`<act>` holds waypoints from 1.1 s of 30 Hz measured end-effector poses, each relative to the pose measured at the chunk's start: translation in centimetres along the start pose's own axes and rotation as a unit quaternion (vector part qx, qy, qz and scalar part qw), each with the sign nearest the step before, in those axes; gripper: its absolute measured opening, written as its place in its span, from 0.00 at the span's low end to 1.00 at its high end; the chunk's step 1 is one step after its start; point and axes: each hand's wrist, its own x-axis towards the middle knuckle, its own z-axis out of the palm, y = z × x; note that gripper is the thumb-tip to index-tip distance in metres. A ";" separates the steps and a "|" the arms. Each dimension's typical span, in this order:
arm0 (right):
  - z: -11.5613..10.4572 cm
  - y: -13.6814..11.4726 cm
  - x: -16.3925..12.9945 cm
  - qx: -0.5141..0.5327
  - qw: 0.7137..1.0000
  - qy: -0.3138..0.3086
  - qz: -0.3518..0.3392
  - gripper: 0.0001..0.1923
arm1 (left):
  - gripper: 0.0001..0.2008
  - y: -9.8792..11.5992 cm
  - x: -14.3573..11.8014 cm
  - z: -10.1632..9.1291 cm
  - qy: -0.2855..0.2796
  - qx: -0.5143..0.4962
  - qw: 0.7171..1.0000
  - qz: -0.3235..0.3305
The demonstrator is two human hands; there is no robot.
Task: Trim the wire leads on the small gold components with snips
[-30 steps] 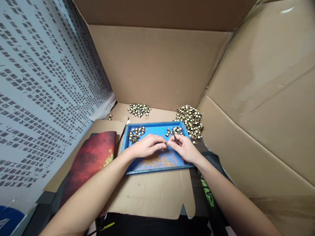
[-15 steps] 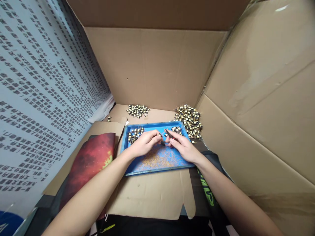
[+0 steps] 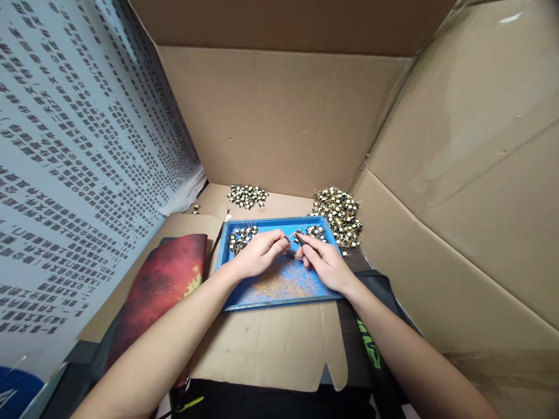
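Over the blue tray (image 3: 244, 304) my two hands are close together. My left hand (image 3: 258, 254) is closed, thumb against fingers, on a small black-and-yellow wire-wound component (image 3: 287, 239) that is mostly hidden. Closed too, my right hand (image 3: 325, 263) grips a dark pointed hand tool (image 3: 299, 238) with a bit of red on it; its exact kind is unclear. Under the fingers, between the hands, shows another dark piece (image 3: 292, 254). Similar components lie in the tray in a left cluster (image 3: 241, 240) and a right cluster (image 3: 316, 234). Thin copper-coloured wire bits (image 3: 279, 285) litter its front.
Behind the tray sit a small component pile (image 3: 247, 196) and a larger, wire-tangled pile (image 3: 338, 214) at right. Cardboard walls (image 3: 283, 116) rise behind and at right. A printed sheet (image 3: 87, 145) stands at left, near a red patterned cloth (image 3: 168, 279).
The whole view has shifted slightly. The tool in my right hand has turned a little, and its fingers have curled closer round it. My left hand keeps its pinch.
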 end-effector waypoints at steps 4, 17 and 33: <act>0.0 0.0 0.0 0.005 1.000 0.005 -0.007 0.24 | 0.19 0.0 0.0 0.0 -0.006 0.007 1.000 -0.002; 0.4 -0.7 -0.1 -0.053 0.998 0.030 -0.009 0.24 | 0.18 0.4 0.1 -0.5 -0.004 -0.001 0.999 0.054; 0.1 -0.7 0.5 -0.047 0.995 0.093 0.013 0.25 | 0.17 1.8 -0.1 -0.4 -0.040 -0.041 0.997 0.060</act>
